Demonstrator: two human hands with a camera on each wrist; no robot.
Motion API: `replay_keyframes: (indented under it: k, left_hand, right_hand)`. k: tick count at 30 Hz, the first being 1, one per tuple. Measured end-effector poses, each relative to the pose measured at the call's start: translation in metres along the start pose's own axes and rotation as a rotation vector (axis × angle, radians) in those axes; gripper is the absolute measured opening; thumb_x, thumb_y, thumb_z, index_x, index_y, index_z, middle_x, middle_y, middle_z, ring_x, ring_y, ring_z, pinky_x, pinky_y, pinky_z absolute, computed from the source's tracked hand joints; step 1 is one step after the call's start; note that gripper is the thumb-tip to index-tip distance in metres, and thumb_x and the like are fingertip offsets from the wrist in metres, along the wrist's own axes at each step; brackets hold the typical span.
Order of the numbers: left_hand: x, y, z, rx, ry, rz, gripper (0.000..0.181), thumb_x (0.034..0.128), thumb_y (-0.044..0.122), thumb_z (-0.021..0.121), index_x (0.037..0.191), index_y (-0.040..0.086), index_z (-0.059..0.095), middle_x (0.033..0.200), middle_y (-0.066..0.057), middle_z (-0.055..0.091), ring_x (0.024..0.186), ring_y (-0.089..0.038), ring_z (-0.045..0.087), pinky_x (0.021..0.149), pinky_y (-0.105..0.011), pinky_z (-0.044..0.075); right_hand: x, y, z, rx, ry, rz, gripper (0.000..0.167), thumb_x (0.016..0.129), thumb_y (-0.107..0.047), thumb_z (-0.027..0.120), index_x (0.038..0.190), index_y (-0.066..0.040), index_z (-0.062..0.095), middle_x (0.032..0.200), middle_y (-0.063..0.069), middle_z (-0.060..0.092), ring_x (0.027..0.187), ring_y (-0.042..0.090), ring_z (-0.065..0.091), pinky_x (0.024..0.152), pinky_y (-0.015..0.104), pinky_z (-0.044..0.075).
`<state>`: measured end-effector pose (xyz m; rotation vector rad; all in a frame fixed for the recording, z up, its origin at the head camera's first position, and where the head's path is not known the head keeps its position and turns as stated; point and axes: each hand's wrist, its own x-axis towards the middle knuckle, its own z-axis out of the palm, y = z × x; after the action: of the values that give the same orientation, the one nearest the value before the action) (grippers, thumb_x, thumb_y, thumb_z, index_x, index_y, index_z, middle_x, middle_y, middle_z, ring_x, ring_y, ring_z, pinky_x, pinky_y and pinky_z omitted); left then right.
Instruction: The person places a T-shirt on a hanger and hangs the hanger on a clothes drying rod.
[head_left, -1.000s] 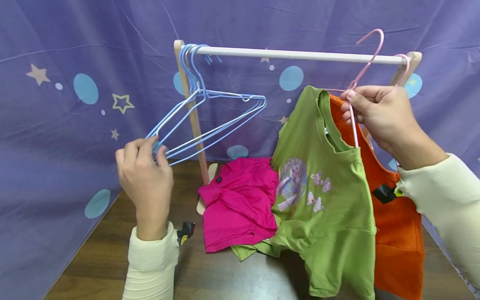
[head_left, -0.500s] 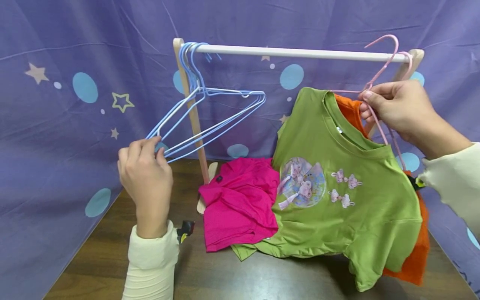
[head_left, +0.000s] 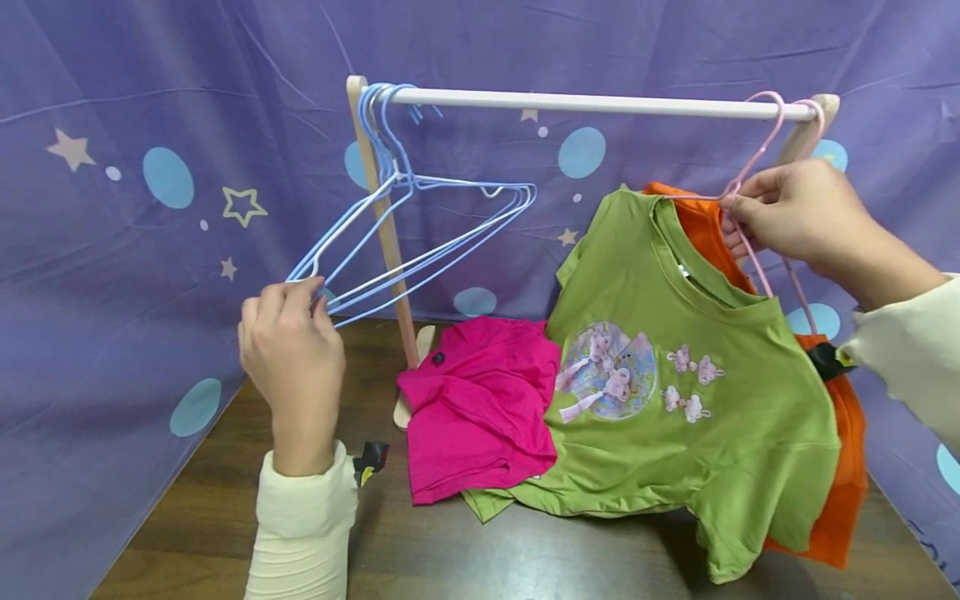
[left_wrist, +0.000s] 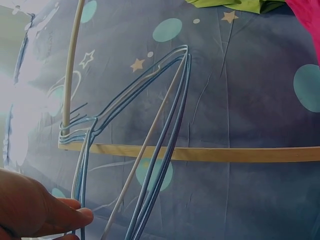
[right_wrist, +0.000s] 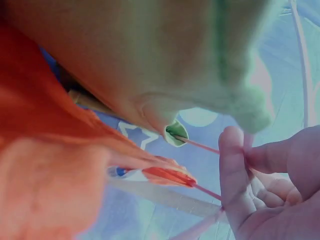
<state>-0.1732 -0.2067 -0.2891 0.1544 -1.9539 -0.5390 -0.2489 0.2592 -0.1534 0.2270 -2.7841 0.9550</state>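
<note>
My right hand pinches a pink hanger just below its neck. On that hanger is a green T-shirt with a printed front, and the hanger's hook curves over the white rail. Behind the shirt, an orange garment hangs from a second pink hanger, partly hidden. At the left, my left hand holds the near corners of several blue and white hangers hooked on the rail. The left wrist view shows thumb and finger at the hanger wires.
A bright pink folded garment lies on the brown wooden table, against the green shirt. The rack's wooden upright stands behind the blue hangers. A purple curtain with stars surrounds the table.
My right hand has moved rightward and down, bringing the pink hanger's hook from in front of the rail onto it. The green shirt has swung to face forward. The left hand has hardly moved.
</note>
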Motion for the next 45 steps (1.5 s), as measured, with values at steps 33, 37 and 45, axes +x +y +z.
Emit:
replay_keyframes:
  k: [33,37,45]
  left_hand:
    - [-0.003,0.001,0.014,-0.063,-0.148,0.099,0.021,0.0944,0.018,0.074,0.097,-0.003,0.076,0.088,-0.020,0.073,0.075,-0.044,0.058,0.068,-0.055,0.045]
    - [-0.002,0.001,0.016,-0.113,-0.182,0.104,0.021,0.0930,0.018,0.076,0.093,-0.004,0.076,0.084,-0.020,0.073,0.073,-0.044,0.061,0.069,-0.055,0.046]
    - [-0.001,0.001,0.018,-0.178,-0.255,0.068,0.013,0.0890,0.012,0.079,0.087,-0.001,0.077,0.073,-0.014,0.070,0.063,-0.034,0.060,0.065,-0.049,0.042]
  right_hand:
    - [-0.003,0.000,-0.013,-0.462,-0.037,-0.235,0.038,0.103,-0.031,0.058,0.076,-0.010,0.073,0.059,-0.002,0.065,0.049,0.015,0.060,0.050,0.029,0.042]
    - [-0.005,-0.005,-0.014,-0.502,-0.048,-0.258,0.037,0.103,-0.029,0.059,0.072,-0.012,0.070,0.056,-0.002,0.062,0.050,0.016,0.057,0.050,0.031,0.040]
    - [-0.010,-0.020,-0.019,-0.521,-0.074,-0.251,0.038,0.104,-0.035,0.057,0.078,-0.012,0.072,0.055,-0.002,0.060,0.049,0.017,0.054,0.049,0.032,0.038]
